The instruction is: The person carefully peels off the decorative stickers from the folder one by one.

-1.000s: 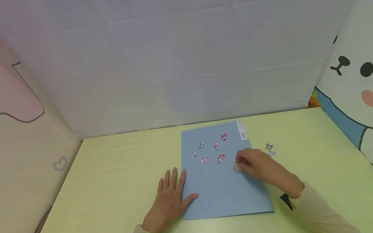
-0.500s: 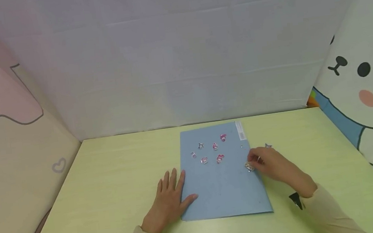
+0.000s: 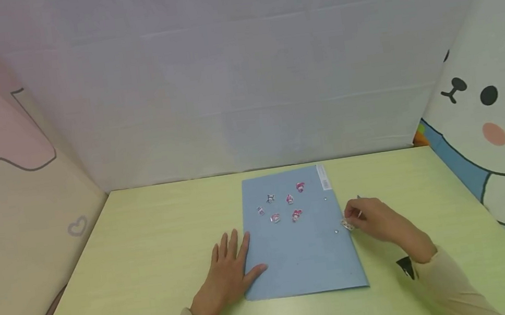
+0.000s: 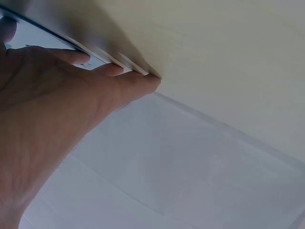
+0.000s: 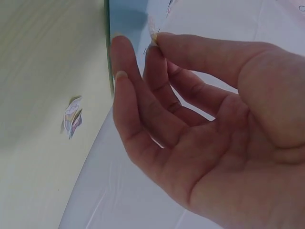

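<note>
A blue folder [image 3: 308,263] lies flat on the table, with several small cartoon stickers [image 3: 296,215] on its upper half. My left hand [image 3: 226,273] rests with fingers spread along its left edge, thumb over the cover; the left wrist view shows these fingers [image 4: 136,85] straight against the surface. Over the folder's right edge, my right hand [image 3: 376,223] pinches a small pale sticker [image 3: 347,225] between thumb and forefinger. In the right wrist view that sticker [image 5: 152,28] stands up from the fingertips, mostly edge-on, while the other fingers curve loosely.
Two small shiny dots [image 3: 336,231] sit near the folder's right side, below a white barcode label [image 3: 324,177]. Loose stickers [image 5: 72,117] lie on the table to the right. A black, pointed object [image 3: 406,268] shows beside my right sleeve. Fabric walls surround the table.
My right hand has moved right with the pinched sticker, from over the folder to its right edge, now hiding most of the loose stickers on the table. The left hand has stayed put.
</note>
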A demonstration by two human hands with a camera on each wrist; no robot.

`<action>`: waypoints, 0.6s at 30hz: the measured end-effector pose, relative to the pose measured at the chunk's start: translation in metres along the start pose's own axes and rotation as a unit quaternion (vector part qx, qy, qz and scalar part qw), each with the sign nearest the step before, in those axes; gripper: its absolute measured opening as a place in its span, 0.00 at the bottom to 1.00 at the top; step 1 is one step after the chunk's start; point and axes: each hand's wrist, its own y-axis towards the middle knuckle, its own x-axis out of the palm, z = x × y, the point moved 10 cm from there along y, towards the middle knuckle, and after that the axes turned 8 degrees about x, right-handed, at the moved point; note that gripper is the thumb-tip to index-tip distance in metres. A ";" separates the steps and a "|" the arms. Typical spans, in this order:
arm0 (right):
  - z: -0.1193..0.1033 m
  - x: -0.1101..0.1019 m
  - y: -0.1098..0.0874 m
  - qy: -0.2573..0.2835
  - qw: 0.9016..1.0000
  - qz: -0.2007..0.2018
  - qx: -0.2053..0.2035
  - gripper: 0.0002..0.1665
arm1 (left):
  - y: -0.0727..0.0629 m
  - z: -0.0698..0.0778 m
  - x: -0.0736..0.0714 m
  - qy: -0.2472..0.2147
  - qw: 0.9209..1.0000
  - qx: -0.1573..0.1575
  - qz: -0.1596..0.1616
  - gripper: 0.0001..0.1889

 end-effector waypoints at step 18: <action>0.018 0.001 -0.005 -0.023 0.999 -0.034 0.019 0.09 | 0.002 -0.013 0.018 0.002 1.000 0.014 0.028 0.44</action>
